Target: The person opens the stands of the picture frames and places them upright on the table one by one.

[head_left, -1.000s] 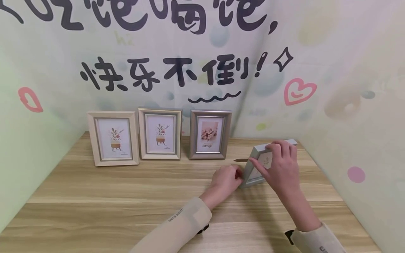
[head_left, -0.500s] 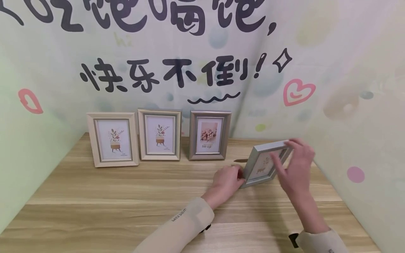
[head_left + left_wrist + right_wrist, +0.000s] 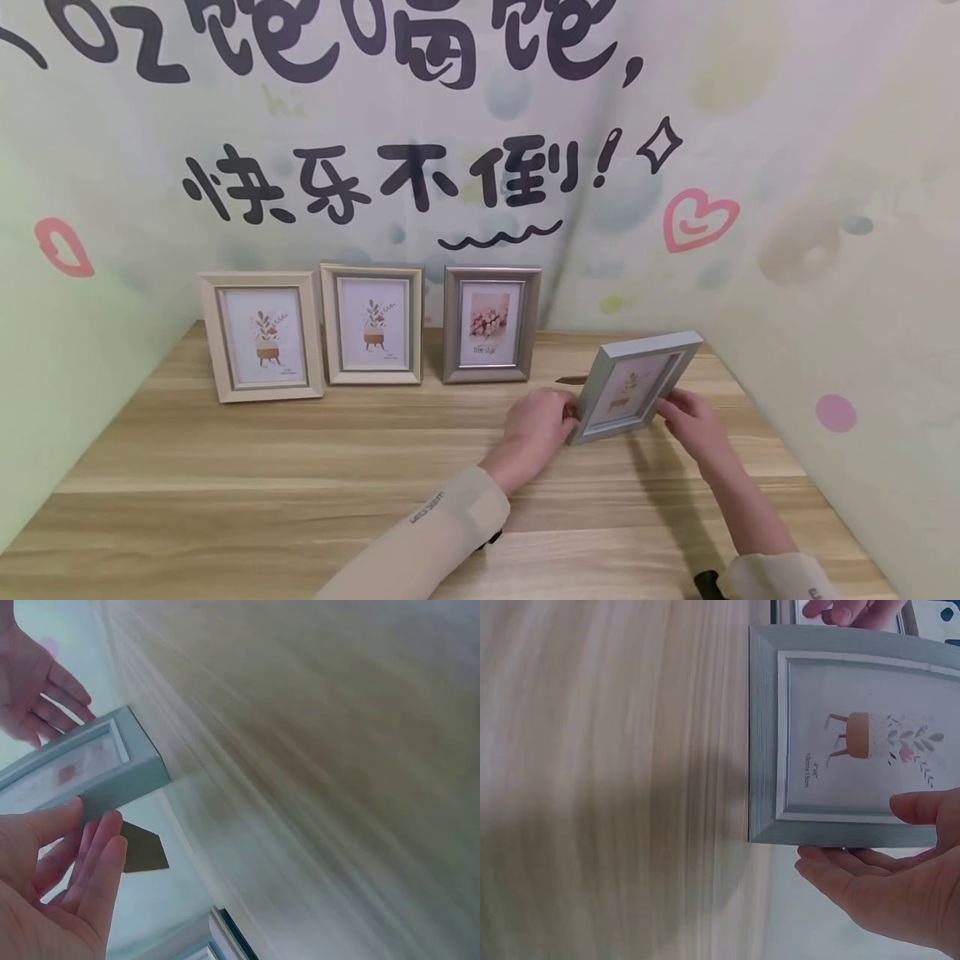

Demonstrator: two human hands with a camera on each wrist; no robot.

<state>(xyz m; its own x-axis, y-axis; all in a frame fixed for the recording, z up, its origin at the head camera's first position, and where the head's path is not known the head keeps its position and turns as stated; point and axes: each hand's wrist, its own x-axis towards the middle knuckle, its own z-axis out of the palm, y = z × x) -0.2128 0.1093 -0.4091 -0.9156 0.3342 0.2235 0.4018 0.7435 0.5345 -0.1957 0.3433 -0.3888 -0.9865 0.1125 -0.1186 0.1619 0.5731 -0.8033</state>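
Observation:
A grey-blue picture frame [image 3: 630, 387] with a plant-pot print stands at the right of the wooden table, leaning back and turned to the left. My left hand [image 3: 532, 429] pinches its left edge low down, thumb and fingers seen on that side in the left wrist view. At the lower right edge, my right hand [image 3: 697, 429] holds the frame. In the right wrist view its thumb [image 3: 915, 807] lies over the front, with the other fingers along the side. Behind the frame, part of a brown stand leg [image 3: 144, 849] sticks out.
A cream picture frame [image 3: 210, 333], a second cream frame [image 3: 330, 333] and a brown-grey frame [image 3: 452, 333] stand in a row at the table's back left. Behind them hangs a printed cloth backdrop [image 3: 420, 108]. Side walls [image 3: 825, 333] flank the table.
My right hand let go of the frame's top, swung right, then came down to its lower right edge. My left hand stayed on the left edge; the frame hardly moved.

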